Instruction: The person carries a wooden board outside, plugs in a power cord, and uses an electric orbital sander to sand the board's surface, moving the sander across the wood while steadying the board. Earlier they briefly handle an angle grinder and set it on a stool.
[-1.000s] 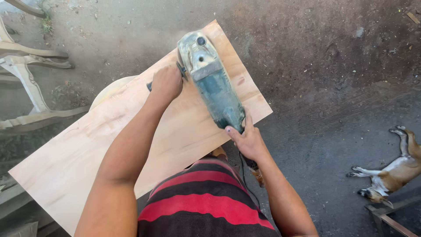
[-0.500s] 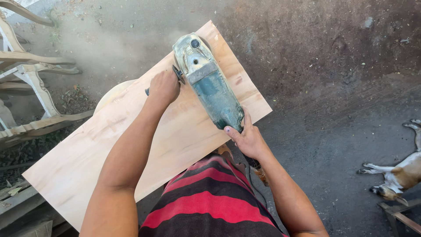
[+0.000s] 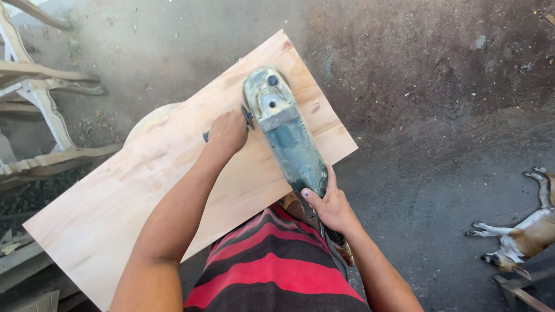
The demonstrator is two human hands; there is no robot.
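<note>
A dusty blue-green angle grinder (image 3: 286,133) rests head-down on a pale wooden board (image 3: 144,190) that lies slanted across the view. My left hand (image 3: 228,132) is closed around the grinder's side handle. My right hand (image 3: 330,205) grips the rear of the grinder's body near my striped red and black shirt (image 3: 272,271). The grinding disc is hidden under the head. A rounded pale piece (image 3: 151,118) shows from under the board's far edge.
Carved white wooden furniture parts (image 3: 40,98) stand at the left. A tan and white dog (image 3: 520,237) lies on the dark dirt ground (image 3: 439,104) at the right. Wooden pieces (image 3: 520,292) sit at the lower right corner, and planks (image 3: 23,266) at the lower left.
The grinder has slid slightly toward the board's upper right end with both hands on it. The dust cloud seen earlier at the left has thinned. The view shifted a little.
</note>
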